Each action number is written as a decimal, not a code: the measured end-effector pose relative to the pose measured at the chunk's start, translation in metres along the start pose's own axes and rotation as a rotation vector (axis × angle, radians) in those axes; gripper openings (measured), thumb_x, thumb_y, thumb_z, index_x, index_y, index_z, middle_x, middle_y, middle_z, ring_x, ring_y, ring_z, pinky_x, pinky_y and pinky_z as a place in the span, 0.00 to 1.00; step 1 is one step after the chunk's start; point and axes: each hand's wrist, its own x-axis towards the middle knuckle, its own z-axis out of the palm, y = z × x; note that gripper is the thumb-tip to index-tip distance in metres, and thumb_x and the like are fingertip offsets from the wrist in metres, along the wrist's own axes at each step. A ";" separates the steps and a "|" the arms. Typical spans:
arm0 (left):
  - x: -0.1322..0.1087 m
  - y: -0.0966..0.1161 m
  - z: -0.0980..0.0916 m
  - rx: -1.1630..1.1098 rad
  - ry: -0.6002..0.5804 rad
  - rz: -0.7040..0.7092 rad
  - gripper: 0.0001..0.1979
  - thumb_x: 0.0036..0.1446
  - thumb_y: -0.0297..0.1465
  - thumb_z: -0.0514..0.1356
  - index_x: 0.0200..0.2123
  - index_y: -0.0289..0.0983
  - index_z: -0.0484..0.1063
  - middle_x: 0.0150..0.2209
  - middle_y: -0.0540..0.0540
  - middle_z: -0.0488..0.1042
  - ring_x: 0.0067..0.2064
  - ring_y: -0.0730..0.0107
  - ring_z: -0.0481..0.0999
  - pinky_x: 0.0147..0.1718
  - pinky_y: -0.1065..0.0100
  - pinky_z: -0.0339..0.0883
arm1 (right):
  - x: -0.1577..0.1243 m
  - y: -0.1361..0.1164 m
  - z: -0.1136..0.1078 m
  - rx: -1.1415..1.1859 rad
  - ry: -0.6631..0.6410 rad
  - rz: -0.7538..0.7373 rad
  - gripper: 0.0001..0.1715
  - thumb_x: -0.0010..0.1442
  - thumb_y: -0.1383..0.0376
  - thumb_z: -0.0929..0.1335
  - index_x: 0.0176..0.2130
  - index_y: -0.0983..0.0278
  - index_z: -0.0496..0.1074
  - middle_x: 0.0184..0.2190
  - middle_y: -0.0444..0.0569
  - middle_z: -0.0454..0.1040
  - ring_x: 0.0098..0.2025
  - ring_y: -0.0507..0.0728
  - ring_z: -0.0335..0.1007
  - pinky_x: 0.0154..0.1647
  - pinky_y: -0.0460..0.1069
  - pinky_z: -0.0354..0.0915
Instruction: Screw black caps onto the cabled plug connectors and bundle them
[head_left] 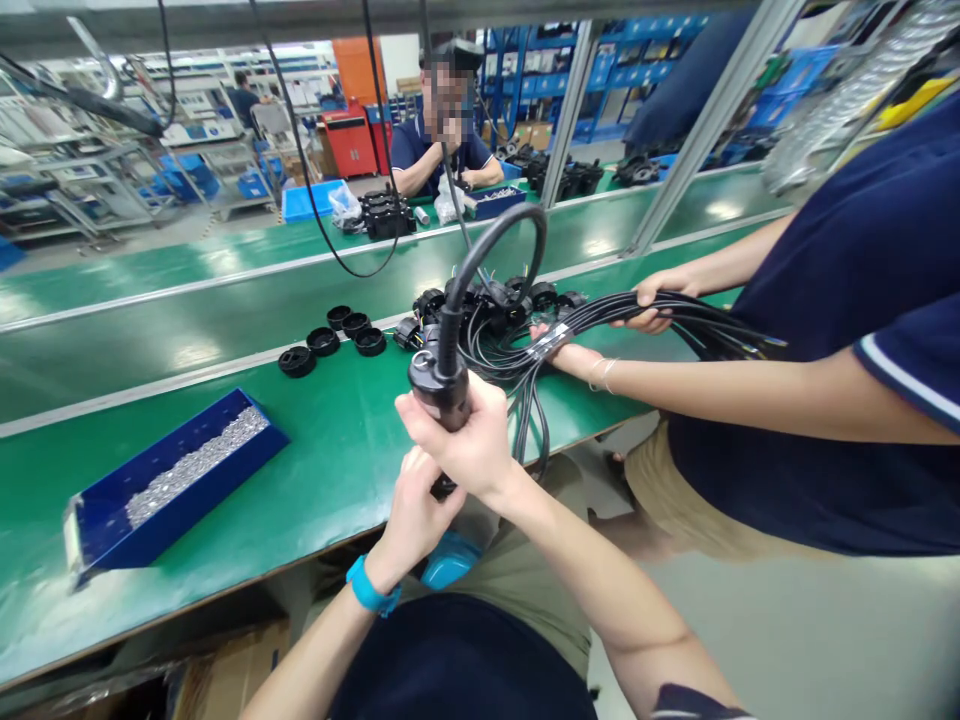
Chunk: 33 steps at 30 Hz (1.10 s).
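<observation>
A black electric screwdriver (437, 385) stands nearly upright in front of me, with a hanging ring and a thick looping cable (541, 240) at its top. My right hand (480, 435) is wrapped round its upper body. Just below, my left hand (421, 500), with a teal band at the wrist, is closed round a dark part that looks like the screwdriver's lower end. The fingers hide most of that part. Several round black housings (323, 342) lie on the green bench (330, 440) beyond my hands.
A blue bin of small metal parts (199, 465) sits on the bench at left. At right, a co-worker's hands (656, 300) hold a bundle of black cables (600, 312) beside a pile of wired housings (431, 303). Another person (480, 150) sits across the line. Thin cables hang overhead.
</observation>
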 end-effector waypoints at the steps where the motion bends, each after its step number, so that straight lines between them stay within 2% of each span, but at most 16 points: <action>1: 0.000 0.000 0.000 -0.005 -0.005 -0.006 0.09 0.55 0.27 0.65 0.41 0.36 0.76 0.42 0.42 0.81 0.45 0.54 0.80 0.42 0.57 0.74 | 0.000 0.000 0.001 -0.001 -0.004 0.008 0.19 0.54 0.57 0.76 0.26 0.62 0.64 0.22 0.39 0.64 0.23 0.48 0.55 0.25 0.46 0.57; 7: 0.002 0.003 -0.003 -0.029 -0.013 -0.005 0.08 0.54 0.26 0.65 0.39 0.35 0.77 0.41 0.42 0.82 0.44 0.54 0.79 0.41 0.58 0.74 | -0.001 0.001 0.003 -0.030 -0.020 0.016 0.24 0.54 0.52 0.76 0.25 0.62 0.63 0.21 0.39 0.63 0.24 0.48 0.54 0.24 0.46 0.55; 13: 0.003 0.006 -0.006 -0.042 0.024 -0.021 0.07 0.55 0.29 0.67 0.38 0.36 0.76 0.39 0.44 0.81 0.42 0.58 0.79 0.42 0.59 0.74 | -0.002 0.008 -0.001 0.054 -0.020 0.016 0.20 0.53 0.56 0.77 0.27 0.63 0.66 0.23 0.40 0.67 0.24 0.48 0.56 0.26 0.46 0.60; 16: 0.000 0.002 -0.006 -0.038 0.037 -0.021 0.11 0.57 0.32 0.68 0.42 0.36 0.76 0.43 0.42 0.80 0.45 0.57 0.78 0.45 0.58 0.74 | -0.003 0.013 -0.004 0.068 -0.020 0.047 0.19 0.53 0.55 0.77 0.28 0.63 0.69 0.24 0.41 0.69 0.24 0.49 0.60 0.27 0.46 0.62; 20: -0.009 -0.005 -0.003 -0.001 0.054 -0.021 0.15 0.59 0.37 0.67 0.47 0.37 0.74 0.47 0.41 0.78 0.50 0.55 0.77 0.47 0.57 0.73 | -0.003 0.016 -0.010 0.150 -0.141 0.117 0.20 0.53 0.53 0.77 0.29 0.63 0.70 0.23 0.42 0.69 0.24 0.51 0.64 0.25 0.47 0.65; 23: -0.016 -0.009 -0.001 0.058 0.059 0.001 0.16 0.60 0.39 0.67 0.48 0.38 0.73 0.45 0.42 0.78 0.48 0.56 0.77 0.44 0.58 0.73 | -0.001 0.016 -0.013 0.281 -0.292 0.162 0.20 0.50 0.54 0.78 0.29 0.63 0.70 0.22 0.41 0.68 0.23 0.50 0.63 0.23 0.46 0.64; 25: -0.018 -0.011 0.000 0.105 0.062 0.010 0.17 0.59 0.41 0.68 0.46 0.38 0.73 0.43 0.43 0.78 0.46 0.57 0.77 0.43 0.59 0.73 | 0.002 0.014 -0.014 0.355 -0.347 0.184 0.21 0.48 0.54 0.79 0.29 0.63 0.69 0.22 0.40 0.67 0.22 0.49 0.61 0.21 0.45 0.63; 28: -0.019 -0.013 0.000 0.152 0.066 0.022 0.17 0.59 0.42 0.68 0.44 0.37 0.73 0.41 0.43 0.77 0.44 0.57 0.77 0.41 0.60 0.72 | 0.005 0.011 -0.014 0.404 -0.367 0.201 0.24 0.45 0.53 0.80 0.27 0.63 0.68 0.21 0.41 0.68 0.21 0.48 0.61 0.20 0.44 0.61; 33: -0.018 -0.011 -0.002 0.143 0.077 0.041 0.16 0.59 0.42 0.68 0.43 0.38 0.72 0.39 0.44 0.77 0.41 0.59 0.77 0.39 0.62 0.72 | 0.006 0.010 -0.013 0.340 -0.346 0.176 0.29 0.45 0.44 0.78 0.25 0.63 0.67 0.19 0.41 0.67 0.20 0.48 0.61 0.19 0.45 0.61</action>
